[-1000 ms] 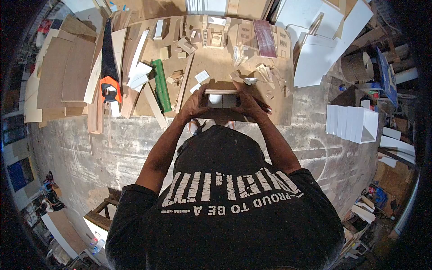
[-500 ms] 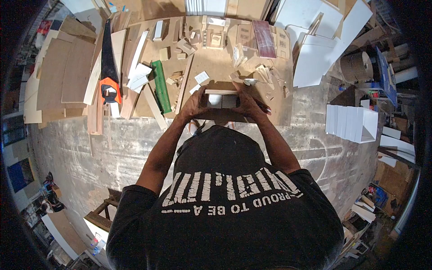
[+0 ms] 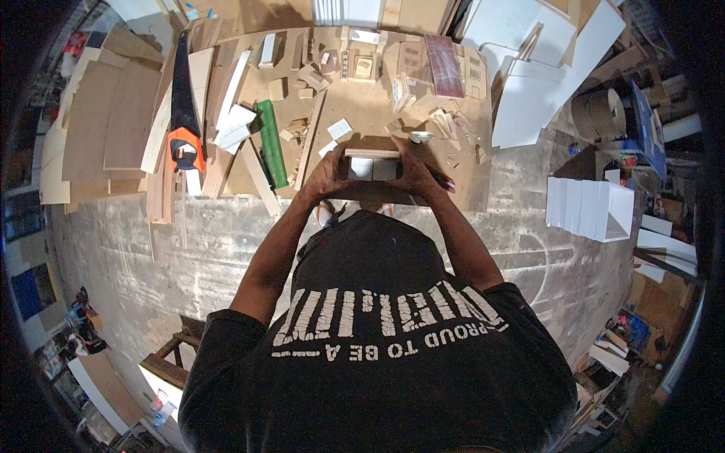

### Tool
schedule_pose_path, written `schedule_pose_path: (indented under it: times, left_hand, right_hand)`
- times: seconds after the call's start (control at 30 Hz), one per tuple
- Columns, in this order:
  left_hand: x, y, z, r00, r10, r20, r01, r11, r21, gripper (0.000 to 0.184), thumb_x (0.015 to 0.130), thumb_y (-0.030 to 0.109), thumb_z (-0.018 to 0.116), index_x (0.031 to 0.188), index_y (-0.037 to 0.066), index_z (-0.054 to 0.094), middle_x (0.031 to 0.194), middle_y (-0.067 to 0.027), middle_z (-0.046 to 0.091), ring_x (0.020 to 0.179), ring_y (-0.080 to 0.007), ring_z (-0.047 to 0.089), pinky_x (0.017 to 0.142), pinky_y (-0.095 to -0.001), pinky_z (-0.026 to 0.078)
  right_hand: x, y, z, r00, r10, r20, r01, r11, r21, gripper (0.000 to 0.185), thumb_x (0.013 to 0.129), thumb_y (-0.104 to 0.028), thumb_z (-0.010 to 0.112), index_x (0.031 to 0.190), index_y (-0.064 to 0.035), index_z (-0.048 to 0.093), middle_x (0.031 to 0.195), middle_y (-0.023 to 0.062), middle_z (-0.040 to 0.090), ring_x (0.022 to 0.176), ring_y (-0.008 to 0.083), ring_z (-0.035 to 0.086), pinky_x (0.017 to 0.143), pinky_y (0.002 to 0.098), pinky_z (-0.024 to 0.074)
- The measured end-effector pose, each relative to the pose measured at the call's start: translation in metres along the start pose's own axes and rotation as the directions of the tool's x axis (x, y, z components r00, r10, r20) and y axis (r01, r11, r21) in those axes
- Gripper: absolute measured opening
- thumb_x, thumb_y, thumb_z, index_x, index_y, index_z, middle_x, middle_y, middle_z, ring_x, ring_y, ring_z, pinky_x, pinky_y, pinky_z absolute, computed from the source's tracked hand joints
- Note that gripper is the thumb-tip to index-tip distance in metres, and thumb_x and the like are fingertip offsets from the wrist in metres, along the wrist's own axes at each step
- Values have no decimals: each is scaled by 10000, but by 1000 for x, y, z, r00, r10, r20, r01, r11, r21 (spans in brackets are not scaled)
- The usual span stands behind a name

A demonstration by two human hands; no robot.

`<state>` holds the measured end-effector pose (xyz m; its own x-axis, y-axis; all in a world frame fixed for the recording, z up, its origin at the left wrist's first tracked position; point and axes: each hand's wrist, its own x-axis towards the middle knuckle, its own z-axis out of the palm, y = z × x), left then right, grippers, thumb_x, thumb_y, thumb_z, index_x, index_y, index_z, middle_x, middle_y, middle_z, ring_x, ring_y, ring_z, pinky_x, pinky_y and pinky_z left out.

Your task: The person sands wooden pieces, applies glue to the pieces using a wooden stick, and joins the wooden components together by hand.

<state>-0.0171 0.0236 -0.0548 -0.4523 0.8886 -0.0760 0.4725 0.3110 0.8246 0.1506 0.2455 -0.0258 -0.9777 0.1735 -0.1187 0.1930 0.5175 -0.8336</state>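
Observation:
Between my two hands is a small box-like wooden piece (image 3: 373,154) with a pale top edge and grey-white inner faces. My left hand (image 3: 326,175) grips its left end, and my right hand (image 3: 415,172) grips its right end. Both hands are at the near edge of the wooden worktable (image 3: 362,106). Small white tiles (image 3: 340,128) lie just beyond my left hand. A shiny light object (image 3: 421,137) sits beyond my right hand, beside small wood offcuts (image 3: 445,124). The underside of the held piece is hidden.
A green strip (image 3: 271,143) and an orange-handled saw (image 3: 186,149) lie left, among long boards. Small wooden models (image 3: 362,66) and a dark red board (image 3: 443,66) stand at the back. White panels (image 3: 530,98) lean right, above a white stepped piece (image 3: 589,207).

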Motion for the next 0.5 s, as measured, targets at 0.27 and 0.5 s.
schedule_pose_path:
  times: [0.27,0.5]
  left_hand:
    - [-1,-15,15,990,74,-118,-86,991,-102,1104,608,213,870,1486,24,228,1323,-271,505,1236,-400,502,1037,-443,426]
    - [-10,-7,20,988,-3,-152,-4,999,-44,1127,633,255,875,1501,21,194,1270,-289,527,1178,-412,536,998,-452,450]
  right_hand:
    - [3,1,0,999,-37,-13,37,999,-38,1145,560,-123,873,1488,-26,210,1452,236,361,1366,372,342,1150,423,283]
    - [0,-8,-3,1000,-5,-30,2,997,-75,1224,560,-197,897,1516,-35,152,1495,242,339,1377,370,353,1142,440,307]
